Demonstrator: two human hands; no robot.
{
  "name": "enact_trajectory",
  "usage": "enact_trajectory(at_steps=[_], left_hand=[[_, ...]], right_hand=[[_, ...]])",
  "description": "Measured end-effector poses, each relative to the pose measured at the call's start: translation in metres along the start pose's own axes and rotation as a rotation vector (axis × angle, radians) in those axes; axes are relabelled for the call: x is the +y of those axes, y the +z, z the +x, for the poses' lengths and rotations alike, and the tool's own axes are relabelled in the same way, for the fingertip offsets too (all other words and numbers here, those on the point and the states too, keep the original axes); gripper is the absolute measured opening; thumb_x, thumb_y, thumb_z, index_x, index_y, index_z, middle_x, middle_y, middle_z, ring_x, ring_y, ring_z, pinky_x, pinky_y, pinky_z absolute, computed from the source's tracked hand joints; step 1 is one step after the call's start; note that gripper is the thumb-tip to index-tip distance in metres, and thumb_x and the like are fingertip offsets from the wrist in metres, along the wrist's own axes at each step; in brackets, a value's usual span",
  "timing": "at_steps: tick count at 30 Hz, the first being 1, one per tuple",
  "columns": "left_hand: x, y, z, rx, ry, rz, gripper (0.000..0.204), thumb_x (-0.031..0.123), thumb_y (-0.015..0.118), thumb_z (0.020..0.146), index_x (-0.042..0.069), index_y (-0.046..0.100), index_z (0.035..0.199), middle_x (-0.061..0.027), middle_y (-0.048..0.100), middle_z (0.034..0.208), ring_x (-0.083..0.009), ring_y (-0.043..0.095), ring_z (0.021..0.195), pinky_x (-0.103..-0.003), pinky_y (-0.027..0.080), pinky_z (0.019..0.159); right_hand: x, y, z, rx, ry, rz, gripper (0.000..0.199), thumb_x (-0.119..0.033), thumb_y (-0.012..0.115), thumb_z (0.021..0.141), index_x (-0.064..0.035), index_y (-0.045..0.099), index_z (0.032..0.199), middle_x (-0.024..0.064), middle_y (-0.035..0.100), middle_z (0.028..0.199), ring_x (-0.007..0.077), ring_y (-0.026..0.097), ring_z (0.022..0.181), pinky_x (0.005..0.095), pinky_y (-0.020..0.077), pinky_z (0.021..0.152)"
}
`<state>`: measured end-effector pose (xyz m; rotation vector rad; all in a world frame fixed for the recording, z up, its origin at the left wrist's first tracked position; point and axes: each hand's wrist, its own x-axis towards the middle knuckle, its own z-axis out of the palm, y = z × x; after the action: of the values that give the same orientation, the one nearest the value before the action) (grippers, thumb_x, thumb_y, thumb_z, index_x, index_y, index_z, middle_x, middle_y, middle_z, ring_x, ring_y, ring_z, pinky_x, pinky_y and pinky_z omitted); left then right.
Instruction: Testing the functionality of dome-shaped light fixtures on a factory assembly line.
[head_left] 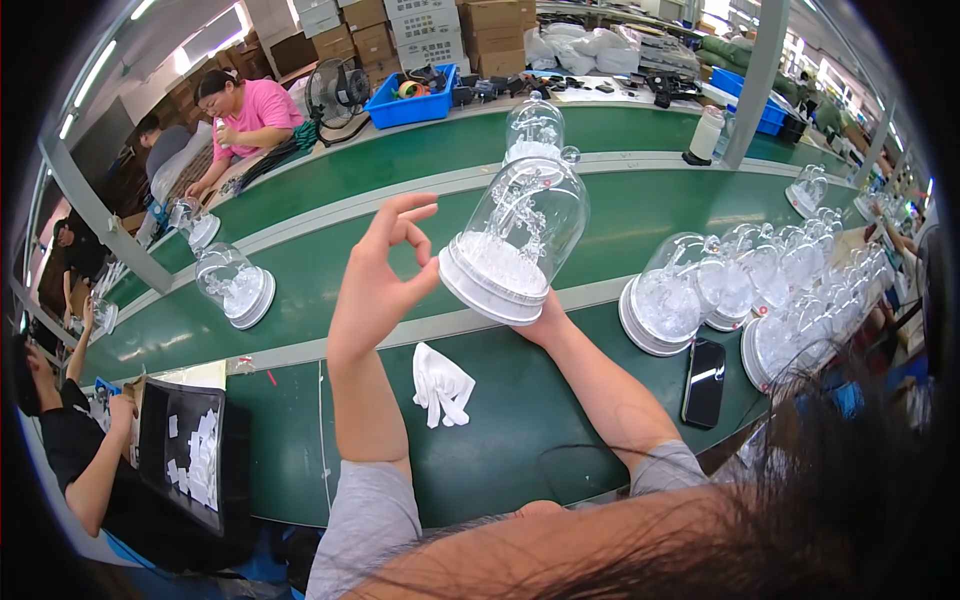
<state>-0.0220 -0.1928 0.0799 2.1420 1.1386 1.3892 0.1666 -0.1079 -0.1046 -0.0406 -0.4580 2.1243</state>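
Observation:
A clear glass dome (553,215) on a round white base, with a sparkling branch-like ornament and white filling inside, is held up tilted in front of me. My right hand (545,318) grips its base from below; the fingers are partly hidden behind the base. My left hand (385,275) is raised at the left of the base, fingers apart and bent, the thumb tip by the rim; I cannot tell whether it touches. Below, a crumpled white cloth (440,385) lies on the green bench (500,455).
Several similar domes (668,300) crowd the right, beside a phone (704,385). Other domes (235,287) stand on the green conveyor (340,240). A black bin (236,470) with white pieces sits at left. Co-workers (255,110) are across the line and at left.

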Motion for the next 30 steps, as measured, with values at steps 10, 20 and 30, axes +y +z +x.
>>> enact_trajectory(at_steps=[10, 20, 30], left_hand=[[-0.007, 0.019, 0.005, -0.078, -0.122, -0.033, 0.063, -0.001, 0.062, 0.072, 0.009, 0.046, 0.132, -0.0049, 0.057, 0.074, -0.0285, 0.052, 0.123, -0.035, 0.034, 0.103], [-0.004, -0.018, -0.004, 0.352, -0.043, -0.143, 0.04, -0.004, 0.058, 0.074, 0.004, 0.056, 0.113, -0.0001, 0.048, 0.073, -0.0138, 0.055, 0.083, -0.029, 0.041, 0.09], [-0.015, 0.015, 0.008, 0.041, -0.04, -0.045, 0.049, 0.0, 0.061, 0.07, 0.007, 0.055, 0.119, -0.0029, 0.054, 0.07, -0.0236, 0.058, 0.11, -0.036, 0.036, 0.1]], right_hand=[[0.004, 0.0, 0.001, -0.002, 0.061, -0.125, 0.05, -0.034, 0.043, 0.098, -0.0012, 0.042, 0.136, 0.0142, 0.049, 0.136, 0.0272, 0.05, 0.123, 0.0408, 0.0393, 0.106], [0.002, 0.0, 0.0, 0.027, 0.002, -0.1, 0.05, -0.035, 0.038, 0.098, -0.0068, 0.039, 0.14, 0.011, 0.045, 0.141, 0.0275, 0.046, 0.127, 0.0424, 0.0376, 0.108], [0.001, 0.009, 0.0, -0.028, 0.044, -0.109, 0.048, -0.032, 0.043, 0.098, -0.0023, 0.042, 0.136, 0.0141, 0.049, 0.136, 0.0253, 0.051, 0.122, 0.0391, 0.0412, 0.104]])
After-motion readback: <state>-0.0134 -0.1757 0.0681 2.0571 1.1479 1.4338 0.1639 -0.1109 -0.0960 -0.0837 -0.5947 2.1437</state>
